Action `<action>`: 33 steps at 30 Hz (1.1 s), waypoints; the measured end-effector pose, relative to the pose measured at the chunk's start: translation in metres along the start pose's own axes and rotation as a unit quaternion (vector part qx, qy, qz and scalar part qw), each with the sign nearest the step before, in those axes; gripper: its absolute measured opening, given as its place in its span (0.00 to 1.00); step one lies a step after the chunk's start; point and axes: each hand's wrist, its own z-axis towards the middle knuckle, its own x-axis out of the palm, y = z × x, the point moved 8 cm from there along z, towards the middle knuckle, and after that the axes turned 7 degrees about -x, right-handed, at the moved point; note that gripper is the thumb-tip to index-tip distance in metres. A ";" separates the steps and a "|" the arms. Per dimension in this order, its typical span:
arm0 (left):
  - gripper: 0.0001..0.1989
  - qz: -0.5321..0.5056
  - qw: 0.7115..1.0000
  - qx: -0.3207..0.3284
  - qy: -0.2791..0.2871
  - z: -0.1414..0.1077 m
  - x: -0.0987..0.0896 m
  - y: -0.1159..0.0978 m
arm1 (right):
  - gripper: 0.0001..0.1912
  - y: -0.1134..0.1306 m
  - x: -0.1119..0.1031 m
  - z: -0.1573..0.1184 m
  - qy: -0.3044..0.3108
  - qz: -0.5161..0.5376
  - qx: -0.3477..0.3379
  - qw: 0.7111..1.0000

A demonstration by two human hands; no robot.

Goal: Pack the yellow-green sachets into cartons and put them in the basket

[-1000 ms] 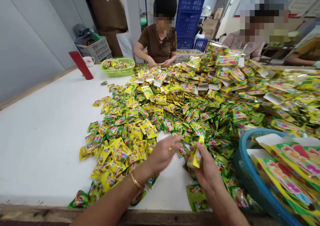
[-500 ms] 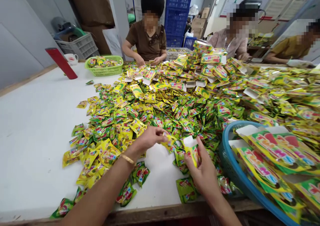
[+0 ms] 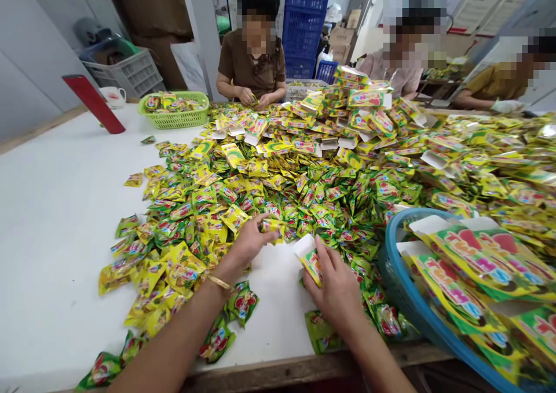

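Observation:
My left hand (image 3: 251, 241), with a gold bangle at the wrist, pinches a small yellow candy packet (image 3: 273, 226) over the near side of the packet pile. In my right hand (image 3: 337, 289) is a yellow and green printed cardboard box (image 3: 313, 261), tilted, its white flap pointing up and left. A short gap separates the packet from the box. Loose yellow packets (image 3: 185, 265) lie to the left of my left hand. Beneath and beside my right hand are green packets (image 3: 321, 329). The inside of the box is hidden.
A blue basket (image 3: 393, 254) of flat printed boxes stands at the right edge. Farther back rises a heap of boxes (image 3: 365, 98). A green basket (image 3: 174, 118), a red cylinder (image 3: 93, 103) and a mug (image 3: 113, 96) stand at the far left. Three people sit across the table.
My left hand has drawn left and slightly up with the yellow packet, away from the box. My right hand has shifted left, turning the box. The person opposite has brought both hands together.

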 end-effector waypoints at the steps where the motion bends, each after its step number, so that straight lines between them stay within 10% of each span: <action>1: 0.21 -0.042 0.999 0.004 0.014 -0.001 -0.006 -0.003 | 0.33 0.005 0.003 0.005 -0.002 -0.005 -0.017 1.000; 9: 0.14 -0.039 0.997 0.063 -0.026 -0.004 -0.016 -0.002 | 0.33 0.044 0.038 0.030 -0.015 -0.021 -0.104 0.994; 19: 0.08 0.259 0.957 0.075 0.104 -0.013 -0.007 0.000 | 0.33 0.051 0.040 0.023 -0.017 -0.023 -0.152 0.988; 24: 0.08 0.208 0.954 0.117 0.180 -0.024 -0.003 -0.012 | 0.34 0.052 0.035 0.022 -0.040 -0.018 -0.163 0.986; 29: 0.07 0.144 0.984 0.083 0.062 -0.016 -0.012 -0.012 | 0.33 0.050 0.034 0.022 -0.047 -0.016 -0.161 0.986; 33: 0.13 0.156 0.980 0.104 0.072 -0.019 0.000 -0.016 | 0.33 0.049 0.036 0.021 -0.040 -0.028 -0.157 0.986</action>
